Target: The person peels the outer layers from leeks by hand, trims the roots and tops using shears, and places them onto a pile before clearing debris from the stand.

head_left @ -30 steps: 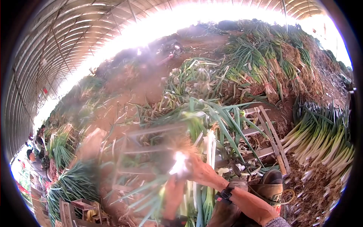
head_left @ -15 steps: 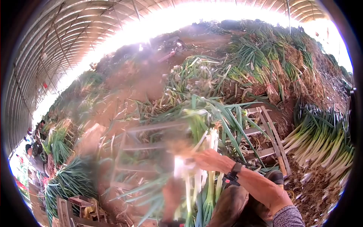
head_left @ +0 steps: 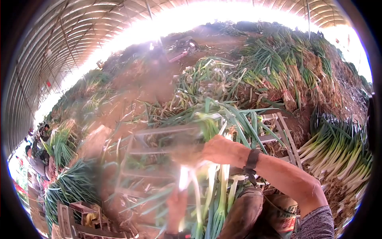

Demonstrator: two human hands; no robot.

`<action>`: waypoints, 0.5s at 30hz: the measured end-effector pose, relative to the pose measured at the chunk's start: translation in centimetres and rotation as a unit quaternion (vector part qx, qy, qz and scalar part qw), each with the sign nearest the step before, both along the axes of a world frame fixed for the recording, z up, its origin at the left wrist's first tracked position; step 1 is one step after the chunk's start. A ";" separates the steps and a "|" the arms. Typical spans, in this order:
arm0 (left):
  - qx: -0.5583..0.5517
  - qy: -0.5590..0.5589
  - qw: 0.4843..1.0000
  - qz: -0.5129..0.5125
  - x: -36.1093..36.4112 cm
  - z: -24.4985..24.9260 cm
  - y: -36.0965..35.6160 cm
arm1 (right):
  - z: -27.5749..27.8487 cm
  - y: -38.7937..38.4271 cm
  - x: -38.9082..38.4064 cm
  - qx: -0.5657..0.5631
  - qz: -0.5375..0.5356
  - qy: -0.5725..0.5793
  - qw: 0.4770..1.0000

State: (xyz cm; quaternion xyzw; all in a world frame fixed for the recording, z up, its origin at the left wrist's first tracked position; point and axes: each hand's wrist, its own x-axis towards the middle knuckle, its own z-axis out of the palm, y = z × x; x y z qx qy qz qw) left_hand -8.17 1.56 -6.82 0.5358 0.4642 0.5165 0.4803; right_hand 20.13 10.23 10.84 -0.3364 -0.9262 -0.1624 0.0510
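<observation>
A scallion stalk (head_left: 184, 180) was seemingly clasped upright by the blurred left hand (head_left: 177, 205); whether the right hand (head_left: 218, 149), at its top, was closed could not be told. Leafy scallions (head_left: 235, 118) were held in the wooden rack (head_left: 287, 137).

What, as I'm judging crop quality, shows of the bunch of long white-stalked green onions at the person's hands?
The bunch of long white-stalked green onions stands roughly upright: pale smooth stalks above, green leaves running below the frame's edge. One stalk glares in sunlight. The right hand sits at its top, the left hand lower; blur hides both grips.
</observation>
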 end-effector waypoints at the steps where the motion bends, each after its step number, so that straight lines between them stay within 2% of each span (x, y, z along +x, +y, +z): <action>1: 0.023 0.050 0.998 0.001 0.0 0.2 -0.1 | 0.2 0.1 0.4 0.011 0.002 -0.016 1.000; 2: 0.053 0.148 0.987 0.012 -0.1 0.5 -0.6 | 0.0 0.5 1.0 0.032 0.002 0.011 0.999; 4: 0.084 0.229 0.970 0.012 0.0 0.1 -1.1 | 0.5 1.0 1.7 0.075 0.001 0.063 0.995; 5: 0.086 0.213 0.973 0.000 -0.3 -1.5 -1.3 | 1.0 1.0 2.4 0.084 0.010 0.044 0.995; 8: 0.095 0.254 0.962 -0.026 0.3 -0.3 -1.5 | 3.8 0.1 1.9 -0.075 -0.128 -0.124 0.981; 9: 0.091 0.240 0.966 -0.039 0.6 1.2 -1.8 | 1.5 0.9 3.0 -0.106 -0.057 0.057 0.991; 10: 0.076 0.233 0.968 -0.048 0.7 1.6 -1.9 | -2.7 2.5 4.9 -0.132 0.016 0.234 0.963; 12: 0.045 0.221 0.972 -0.064 0.8 2.6 -2.3 | -2.9 2.5 5.7 -0.041 0.054 0.302 0.951; 13: 0.026 0.221 0.973 -0.063 0.6 2.3 -2.5 | -2.2 2.1 6.0 0.071 0.016 0.195 0.978; 14: 0.027 0.228 0.972 -0.048 -0.4 0.7 -2.8 | -1.4 1.8 6.3 0.180 -0.023 0.081 0.980; 15: 0.027 0.235 0.971 -0.033 -1.5 -0.9 -3.2 | 1.8 2.6 6.3 -0.011 -0.158 0.044 0.986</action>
